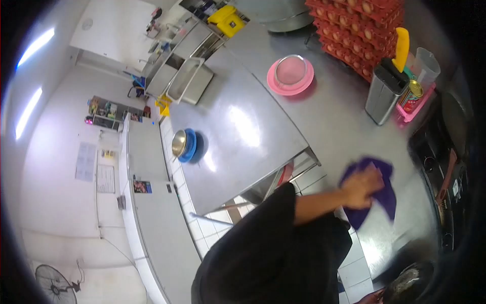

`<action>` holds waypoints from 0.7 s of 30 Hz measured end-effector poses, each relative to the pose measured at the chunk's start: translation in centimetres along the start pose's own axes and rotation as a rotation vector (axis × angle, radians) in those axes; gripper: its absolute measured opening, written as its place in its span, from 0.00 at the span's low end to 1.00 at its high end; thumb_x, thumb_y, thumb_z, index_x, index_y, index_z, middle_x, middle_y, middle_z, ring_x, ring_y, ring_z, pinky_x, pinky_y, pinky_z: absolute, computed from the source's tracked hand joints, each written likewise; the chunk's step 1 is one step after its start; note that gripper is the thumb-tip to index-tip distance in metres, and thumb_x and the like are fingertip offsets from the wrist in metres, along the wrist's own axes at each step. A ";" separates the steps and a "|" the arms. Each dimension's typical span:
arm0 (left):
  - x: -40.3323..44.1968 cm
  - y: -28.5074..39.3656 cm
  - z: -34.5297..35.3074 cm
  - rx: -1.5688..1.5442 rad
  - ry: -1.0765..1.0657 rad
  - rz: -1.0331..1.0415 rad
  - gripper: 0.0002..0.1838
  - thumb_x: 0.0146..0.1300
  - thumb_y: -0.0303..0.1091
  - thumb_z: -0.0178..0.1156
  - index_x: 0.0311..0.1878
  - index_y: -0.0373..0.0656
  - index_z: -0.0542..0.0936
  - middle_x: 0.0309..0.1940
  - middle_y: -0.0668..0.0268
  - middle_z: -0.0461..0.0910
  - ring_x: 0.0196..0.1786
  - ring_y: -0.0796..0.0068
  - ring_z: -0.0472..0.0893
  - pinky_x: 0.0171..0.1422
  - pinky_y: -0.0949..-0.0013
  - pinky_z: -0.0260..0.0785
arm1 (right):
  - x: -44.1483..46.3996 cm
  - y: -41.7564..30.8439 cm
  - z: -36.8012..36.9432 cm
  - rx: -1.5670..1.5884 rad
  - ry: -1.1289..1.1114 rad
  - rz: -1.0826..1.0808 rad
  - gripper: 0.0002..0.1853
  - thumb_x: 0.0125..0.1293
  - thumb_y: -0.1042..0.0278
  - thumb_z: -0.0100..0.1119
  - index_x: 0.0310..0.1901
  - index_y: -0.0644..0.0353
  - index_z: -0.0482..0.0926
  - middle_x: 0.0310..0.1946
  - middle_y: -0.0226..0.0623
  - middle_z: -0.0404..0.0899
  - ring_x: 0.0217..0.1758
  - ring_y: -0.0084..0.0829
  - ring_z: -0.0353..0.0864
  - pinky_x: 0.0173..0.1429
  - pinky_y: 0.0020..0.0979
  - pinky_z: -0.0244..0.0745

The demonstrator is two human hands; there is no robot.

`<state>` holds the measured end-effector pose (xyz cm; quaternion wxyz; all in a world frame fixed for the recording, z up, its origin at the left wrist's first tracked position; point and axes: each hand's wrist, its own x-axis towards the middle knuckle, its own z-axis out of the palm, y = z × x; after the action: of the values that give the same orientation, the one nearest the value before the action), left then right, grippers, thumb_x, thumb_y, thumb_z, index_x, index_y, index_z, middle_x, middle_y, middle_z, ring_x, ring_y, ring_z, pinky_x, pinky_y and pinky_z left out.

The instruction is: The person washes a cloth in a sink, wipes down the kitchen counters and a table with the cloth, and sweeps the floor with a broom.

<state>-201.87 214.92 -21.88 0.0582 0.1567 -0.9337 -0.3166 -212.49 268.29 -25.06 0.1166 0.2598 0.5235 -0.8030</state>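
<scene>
My left hand [362, 188] is closed on a purple cloth [387, 197], which lies bunched and spread on the steel counter [329, 131]. The hand and cloth are a little blurred. At the bottom edge, only a small part of my right hand [373, 298] shows beside a dark, blurred pan [407, 283]; its fingers are hidden. Ahead of the cloth stand a steel holder [380, 96] with a yellow-handled tool, a can [411, 96] and a clear jug [426, 66].
Red egg trays [352, 38] are stacked at the back. A pink bowl with a sieve [291, 71] stands left of them. Blue and metal bowls [186, 145] sit on the left steel table [228, 167]. The black stove [448, 177] borders the counter's right side.
</scene>
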 end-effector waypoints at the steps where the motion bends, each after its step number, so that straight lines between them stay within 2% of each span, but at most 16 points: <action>1: -0.2 -2.3 -2.1 0.062 0.079 -0.158 0.39 0.53 0.47 0.63 0.71 0.52 0.68 0.75 0.55 0.58 0.80 0.48 0.49 0.76 0.34 0.45 | -0.3 -0.5 -0.6 0.001 0.007 0.007 0.19 0.69 0.67 0.54 0.57 0.69 0.71 0.58 0.48 0.74 0.59 0.40 0.74 0.65 0.37 0.71; 2: -0.7 -4.9 -3.8 0.154 0.243 -0.252 0.38 0.54 0.46 0.62 0.71 0.52 0.68 0.74 0.56 0.59 0.79 0.47 0.51 0.77 0.33 0.43 | -0.6 -0.9 -1.1 0.008 0.013 0.009 0.18 0.69 0.67 0.55 0.56 0.68 0.72 0.57 0.47 0.75 0.58 0.39 0.75 0.64 0.36 0.71; 4: -1.5 -8.9 -6.9 0.393 0.406 -0.506 0.36 0.57 0.51 0.59 0.70 0.51 0.68 0.73 0.55 0.60 0.77 0.45 0.54 0.76 0.35 0.46 | -1.4 -1.5 -3.2 0.059 0.015 0.018 0.16 0.69 0.68 0.55 0.54 0.66 0.73 0.55 0.45 0.75 0.56 0.38 0.76 0.62 0.34 0.73; 5: -1.7 -11.2 -7.4 0.588 0.456 -0.484 0.34 0.60 0.51 0.54 0.68 0.46 0.69 0.70 0.53 0.65 0.73 0.43 0.60 0.75 0.34 0.48 | -2.4 -1.9 -5.2 0.105 0.016 0.014 0.15 0.69 0.68 0.55 0.53 0.65 0.73 0.54 0.44 0.76 0.55 0.37 0.76 0.60 0.33 0.74; 7: -0.6 -12.9 -6.2 0.730 0.323 -0.737 0.33 0.62 0.53 0.52 0.67 0.43 0.70 0.68 0.47 0.66 0.66 0.41 0.67 0.65 0.34 0.60 | -6.3 -0.7 -9.2 0.232 0.014 -0.008 0.12 0.68 0.69 0.56 0.51 0.63 0.74 0.52 0.42 0.77 0.52 0.36 0.77 0.58 0.31 0.76; 8: 2.7 -5.3 -7.7 0.635 0.289 -1.093 0.36 0.66 0.57 0.48 0.69 0.41 0.67 0.68 0.50 0.66 0.68 0.42 0.66 0.64 0.31 0.61 | -8.3 -0.1 -10.9 0.298 0.002 -0.044 0.11 0.68 0.69 0.56 0.50 0.63 0.75 0.51 0.42 0.77 0.51 0.35 0.78 0.56 0.30 0.77; 9: 3.5 -9.8 -1.9 0.825 0.479 -1.104 0.38 0.70 0.60 0.42 0.73 0.41 0.62 0.71 0.50 0.63 0.71 0.41 0.63 0.66 0.28 0.57 | -10.9 -0.3 -7.9 0.310 0.261 -0.123 0.14 0.65 0.67 0.59 0.50 0.60 0.74 0.51 0.37 0.77 0.49 0.33 0.78 0.53 0.34 0.79; 10: 5.4 -9.1 1.4 0.795 0.517 -1.101 0.38 0.72 0.61 0.36 0.75 0.42 0.60 0.73 0.49 0.60 0.74 0.38 0.57 0.70 0.28 0.52 | -13.0 -0.3 -9.6 0.401 0.212 -0.083 0.17 0.64 0.66 0.59 0.53 0.61 0.73 0.53 0.39 0.76 0.52 0.36 0.77 0.54 0.38 0.79; 11: 8.0 -3.7 3.5 0.644 0.439 -1.021 0.38 0.73 0.59 0.35 0.76 0.41 0.58 0.76 0.48 0.56 0.76 0.36 0.53 0.72 0.28 0.47 | -14.4 -0.6 -11.2 0.478 0.127 -0.031 0.19 0.64 0.65 0.60 0.55 0.62 0.73 0.55 0.40 0.76 0.55 0.40 0.76 0.55 0.42 0.78; 13: 11.4 8.0 9.3 0.651 0.250 -0.763 0.37 0.73 0.58 0.38 0.75 0.42 0.61 0.76 0.48 0.55 0.77 0.36 0.52 0.74 0.29 0.45 | -18.6 -3.7 -7.8 0.471 0.284 -0.132 0.20 0.62 0.66 0.60 0.56 0.63 0.73 0.56 0.40 0.76 0.58 0.40 0.75 0.57 0.43 0.77; 15: 13.6 17.9 16.8 0.691 0.182 -0.433 0.34 0.71 0.54 0.40 0.74 0.43 0.63 0.77 0.48 0.54 0.77 0.36 0.51 0.75 0.30 0.42 | -19.6 -3.6 -8.8 0.439 0.375 -0.162 0.22 0.60 0.68 0.60 0.56 0.63 0.73 0.56 0.40 0.76 0.60 0.40 0.74 0.60 0.44 0.76; 16: 14.2 20.3 22.3 0.676 0.286 -0.258 0.33 0.70 0.51 0.42 0.73 0.43 0.65 0.77 0.49 0.54 0.77 0.36 0.51 0.74 0.28 0.40 | -21.3 -2.3 -11.2 0.433 0.436 -0.153 0.24 0.60 0.68 0.59 0.59 0.62 0.71 0.59 0.38 0.75 0.61 0.38 0.74 0.61 0.44 0.75; 17: 15.0 25.7 25.4 0.539 0.212 -0.199 0.34 0.70 0.50 0.41 0.75 0.42 0.62 0.77 0.48 0.52 0.78 0.34 0.46 0.73 0.24 0.37 | -21.4 -1.9 -13.2 0.423 0.491 -0.140 0.27 0.59 0.68 0.59 0.61 0.61 0.70 0.61 0.37 0.74 0.62 0.36 0.75 0.63 0.45 0.75; 19: 15.4 35.0 30.6 0.448 0.096 0.043 0.34 0.69 0.50 0.45 0.73 0.41 0.63 0.77 0.48 0.53 0.78 0.34 0.46 0.73 0.25 0.37 | -21.6 -4.3 -12.1 0.356 0.536 -0.175 0.28 0.57 0.69 0.57 0.62 0.61 0.70 0.60 0.38 0.75 0.59 0.35 0.78 0.58 0.41 0.80; 20: 15.3 38.4 33.4 0.417 0.030 0.168 0.33 0.68 0.49 0.47 0.72 0.41 0.65 0.76 0.48 0.54 0.78 0.34 0.47 0.74 0.25 0.37 | -21.8 -3.4 -15.0 0.393 0.635 -0.107 0.29 0.56 0.70 0.56 0.62 0.61 0.69 0.60 0.39 0.75 0.57 0.36 0.80 0.51 0.34 0.85; 21: 14.7 41.8 34.3 0.359 -0.150 0.264 0.32 0.68 0.49 0.47 0.71 0.40 0.68 0.76 0.49 0.55 0.78 0.36 0.49 0.74 0.25 0.38 | -21.6 -4.5 -14.7 0.413 0.659 -0.099 0.28 0.56 0.70 0.56 0.61 0.62 0.70 0.59 0.39 0.75 0.54 0.36 0.82 0.45 0.29 0.86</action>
<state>-233.55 261.16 -23.46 0.0008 0.0169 -0.9892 -0.1459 -192.09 281.65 -14.54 -0.1514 0.4963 0.3720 -0.7697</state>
